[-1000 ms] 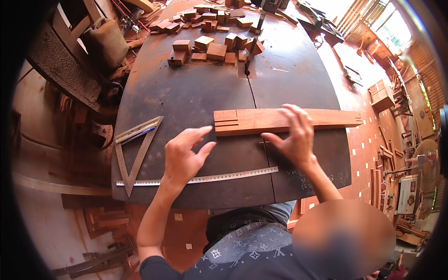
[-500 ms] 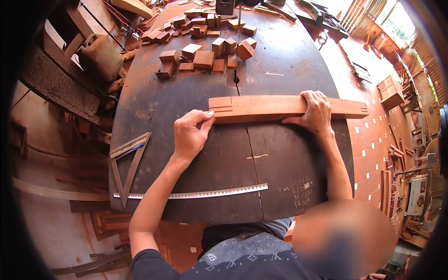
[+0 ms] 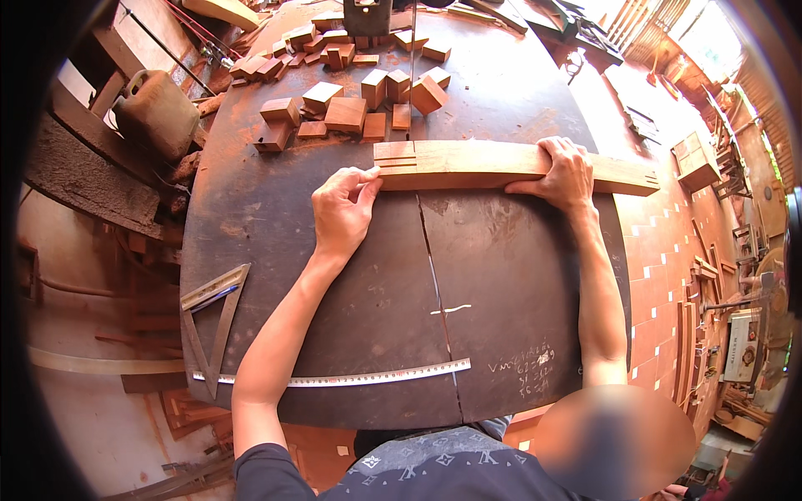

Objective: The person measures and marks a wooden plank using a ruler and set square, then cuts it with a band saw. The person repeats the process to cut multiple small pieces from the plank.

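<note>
A long reddish-brown wooden beam (image 3: 476,160) lies crosswise on a dark saw table (image 3: 368,275), with narrow slots showing at both ends. My left hand (image 3: 342,210) pinches its left end between thumb and fingers. Toward the right part of the beam, my right hand (image 3: 570,175) is closed over it, fingers on the far side and thumb along the near face. A thin saw blade (image 3: 412,79) rises beyond the beam, close to its slotted left end. Whether the blade touches the wood I cannot tell.
Several cut wooden blocks (image 3: 345,114) are scattered beyond the beam. A white ruler (image 3: 380,376) lies near the front edge, beside a triangular square (image 3: 219,330) with a blue pen (image 3: 215,298). A table slit (image 3: 432,280) runs toward me. Left stands a plastic jerrycan (image 3: 157,115).
Both hands have pushed the beam away from me, closer to the blade and the blocks. My grip looks the same. The whole view has shifted slightly.
</note>
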Available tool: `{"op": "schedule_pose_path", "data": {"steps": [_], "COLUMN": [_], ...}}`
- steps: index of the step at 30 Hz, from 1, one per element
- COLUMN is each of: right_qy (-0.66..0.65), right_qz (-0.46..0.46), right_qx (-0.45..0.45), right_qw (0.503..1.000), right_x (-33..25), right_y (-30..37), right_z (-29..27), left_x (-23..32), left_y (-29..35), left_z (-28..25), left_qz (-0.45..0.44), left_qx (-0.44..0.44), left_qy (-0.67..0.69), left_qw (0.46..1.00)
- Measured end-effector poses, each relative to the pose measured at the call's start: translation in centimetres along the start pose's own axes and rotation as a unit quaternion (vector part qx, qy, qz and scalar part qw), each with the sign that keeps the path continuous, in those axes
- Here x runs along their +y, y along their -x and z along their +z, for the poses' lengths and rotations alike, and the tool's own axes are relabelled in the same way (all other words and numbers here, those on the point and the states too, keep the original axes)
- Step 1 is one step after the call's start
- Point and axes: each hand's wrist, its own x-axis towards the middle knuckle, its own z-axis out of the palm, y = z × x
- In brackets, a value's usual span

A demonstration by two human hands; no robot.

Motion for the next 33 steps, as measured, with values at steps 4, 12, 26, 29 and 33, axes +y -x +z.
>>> {"op": "schedule_pose_path", "data": {"steps": [4,12,26,29,33], "right_qy": [-0.012,-0.001,0.001,0.003,0.006], "right_qz": [-0.005,-0.007,-0.004,0.008,0.008], "right_qx": [0.008,0.008,0.004,-0.006,-0.001], "right_qw": [1.000,1.000,1.000,1.000,1.000], "right_x": [-0.1,0.0,0.0,-0.4,-0.3], "right_y": [-0.3,-0.7,-1.2,-1.6,-1.8], "right_z": [0.0,0.4,0.7,0.7,0.9], "left_x": [-0.3,-0.3,-1.0,-1.6,-1.6], "left_y": [0.1,-0.1,-0.9,-1.6,-2.1], "left_z": [0.0,-0.1,0.2,0.2,0.5], "left_qz": [-0.020,-0.035,-0.016,-0.024,-0.042], "left_qx": [-0.002,-0.002,0.008,0.000,0.003], "left_qy": [0.010,0.010,0.004,0.020,0.024], "left_qw": [1.000,0.999,1.000,1.000,0.999]}}
